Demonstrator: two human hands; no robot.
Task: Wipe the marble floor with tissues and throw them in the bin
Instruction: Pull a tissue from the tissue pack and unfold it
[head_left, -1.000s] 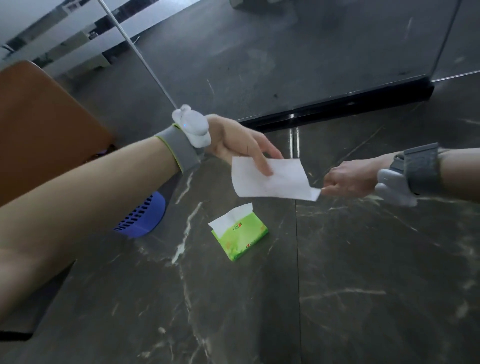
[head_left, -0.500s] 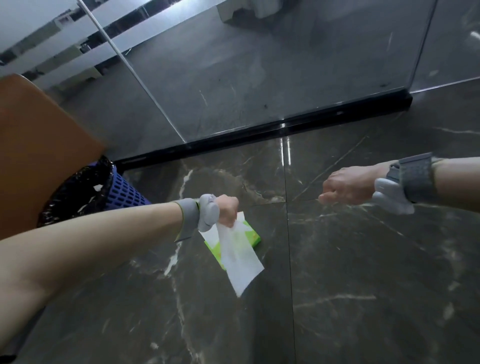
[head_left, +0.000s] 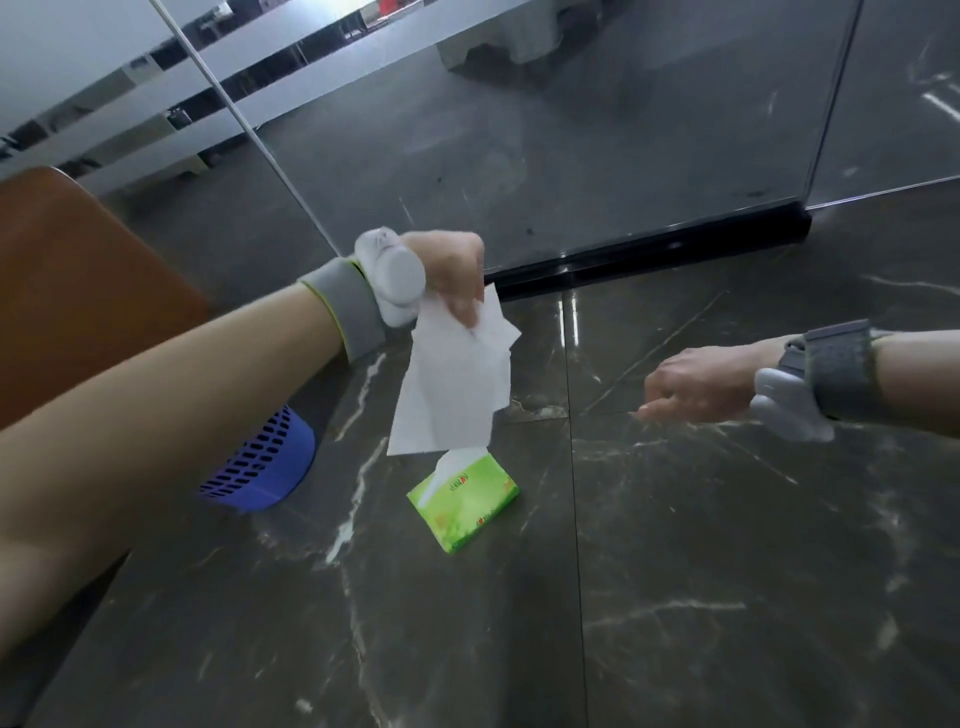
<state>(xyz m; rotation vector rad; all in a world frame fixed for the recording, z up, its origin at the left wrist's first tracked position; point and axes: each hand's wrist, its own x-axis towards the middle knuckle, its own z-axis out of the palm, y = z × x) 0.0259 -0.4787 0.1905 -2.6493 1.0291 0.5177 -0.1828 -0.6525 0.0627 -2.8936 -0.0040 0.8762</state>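
Note:
My left hand (head_left: 451, 270) is raised above the dark marble floor (head_left: 727, 571) and grips white tissues (head_left: 452, 384) that hang down from its fingers. Directly below them lies a green tissue pack (head_left: 465, 506) with one white sheet sticking out of its top. My right hand (head_left: 696, 384) hovers to the right, fingers loosely curled, holding nothing. The blue perforated bin (head_left: 260, 467) stands at the left, mostly hidden behind my left forearm.
A brown chair seat (head_left: 88, 291) sits at the left beside the bin. A glass partition with a black base strip (head_left: 649, 254) runs across the floor behind the hands. White veins and a tile joint cross the floor.
My left hand has risen from down by the pack, lifting tissues up with it. The right hand let go of the sheet a second ago and has stayed in the air at the right.

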